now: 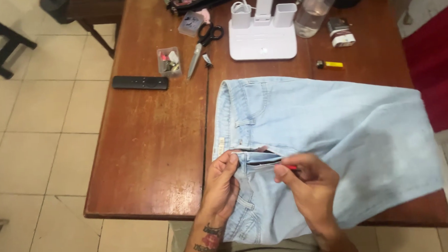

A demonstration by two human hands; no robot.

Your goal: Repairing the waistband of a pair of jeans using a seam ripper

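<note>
The wooden bench [149, 144] is carrying a pair of pale blue jeans [330, 131], lying flat across its right half with the waistband toward the middle and one part hanging over the near edge. The left hand [220, 184] is pinching the waistband beside the fly, fingers closed on the denim, while the right hand [309, 185] is gripping a small red tool [290, 167] and pressing its tip in at the dark opening. To my eye, the work is going best if the left hand is keeping the cloth taut and the right is easing the tip along the seam, not into the fabric.

Farther back, a white stand [263, 36], a clear bottle [314, 11], scissors [203, 46] and a black remote [140, 83] are lying well apart from the hands.

The tool's tip is hiding under the fold, so I cannot tell what kind it is. The bottle's top is being cut off by the frame.
</note>
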